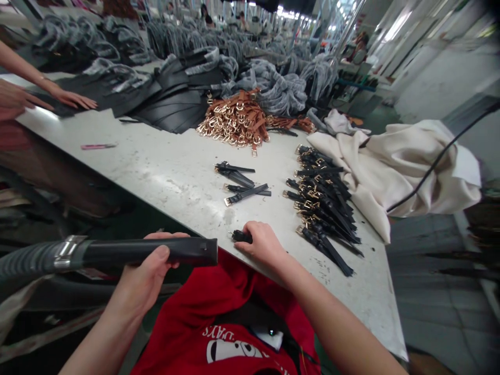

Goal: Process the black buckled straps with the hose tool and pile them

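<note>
My left hand (pixel 150 271) is closed around a long black bag strap (pixel 183 251), thumb on top and fingers beneath. A shiny metal band (pixel 69 252) circles the strap, and a dark ribbed section (pixel 23 257) runs off to the left. At the table's near edge, my right hand (pixel 263 242) is closed on a short black buckle strap (pixel 241 236). Its buckle end shows past the fingers; the rest is hidden. Just beyond lie several loose black buckle straps (pixel 246 195). To the right, more are heaped in a long pile (pixel 322 198).
Brown straps with gold buckles (pixel 238 120) form a heap farther back. Black bag pieces (pixel 172 94) with grey-wrapped handles (pixel 273 86) crowd the far side. Cream cloth (pixel 410 161) hangs over the right edge. A pink pen-like tool (pixel 97 147) lies left, near another person's hand (pixel 74 97).
</note>
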`<state>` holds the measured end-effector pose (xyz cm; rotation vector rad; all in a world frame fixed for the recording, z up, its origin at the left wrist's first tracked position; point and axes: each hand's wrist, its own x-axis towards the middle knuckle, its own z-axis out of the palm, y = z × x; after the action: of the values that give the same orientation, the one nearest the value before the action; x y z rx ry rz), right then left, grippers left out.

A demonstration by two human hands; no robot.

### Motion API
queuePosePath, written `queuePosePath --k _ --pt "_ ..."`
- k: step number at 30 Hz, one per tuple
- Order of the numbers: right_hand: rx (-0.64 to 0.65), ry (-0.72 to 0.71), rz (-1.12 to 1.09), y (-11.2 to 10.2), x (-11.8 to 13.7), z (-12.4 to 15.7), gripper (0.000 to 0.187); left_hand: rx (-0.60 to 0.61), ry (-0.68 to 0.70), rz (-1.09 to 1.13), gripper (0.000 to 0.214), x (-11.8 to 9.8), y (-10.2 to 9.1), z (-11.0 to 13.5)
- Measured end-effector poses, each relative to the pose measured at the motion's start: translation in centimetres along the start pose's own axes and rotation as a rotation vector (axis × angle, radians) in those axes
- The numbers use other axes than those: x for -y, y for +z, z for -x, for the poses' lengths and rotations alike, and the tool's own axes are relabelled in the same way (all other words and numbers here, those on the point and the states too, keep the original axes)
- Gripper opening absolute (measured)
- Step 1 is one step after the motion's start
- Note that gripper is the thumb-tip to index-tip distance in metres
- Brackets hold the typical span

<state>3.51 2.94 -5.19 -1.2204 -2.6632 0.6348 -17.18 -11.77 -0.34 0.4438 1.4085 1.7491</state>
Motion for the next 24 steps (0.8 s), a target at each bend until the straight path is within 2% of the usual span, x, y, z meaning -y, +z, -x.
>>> queuePosePath --k 3,6,9,12,16,20,24 --pt "0.02 0.036 -0.057 0.0 -0.2 0.2 0.025 0.004 -0.021 -0.008 0.038 0.3 -0.6 0.1" --pt "0.04 -0.031 -0.113 0.0 -0.5 0.5 0.024 0.014 -0.041 -0.016 0.038 0.6 -0.9 0.1" --pt "0.049 -0.087 -0.148 -0.3 -0.6 0.6 0.035 0.036 -0.034 -0.041 0.037 0.7 -0.8 0.0" --pt "0.068 -0.086 -0.033 -0.8 -0.5 0.8 0.042 0.057 -0.019 -0.054 0.036 0.7 -0.4 0.1" --pt "-0.033 -0.057 0.132 -1.2 -0.2 1.9 0.046 0.086 0.006 -0.053 0.033 0.6 -0.1 0.5" --pt "-0.122 0.006 0.027 0.0 -0.2 3.1 0.033 0.129 0.007 -0.096 0.031 0.7 0.6 0.5" --pt "-0.196 0.012 -0.069 1.5 -0.8 3.4 0.025 0.208 0.02 -0.109 0.026 1.8 2.5 -0.5"
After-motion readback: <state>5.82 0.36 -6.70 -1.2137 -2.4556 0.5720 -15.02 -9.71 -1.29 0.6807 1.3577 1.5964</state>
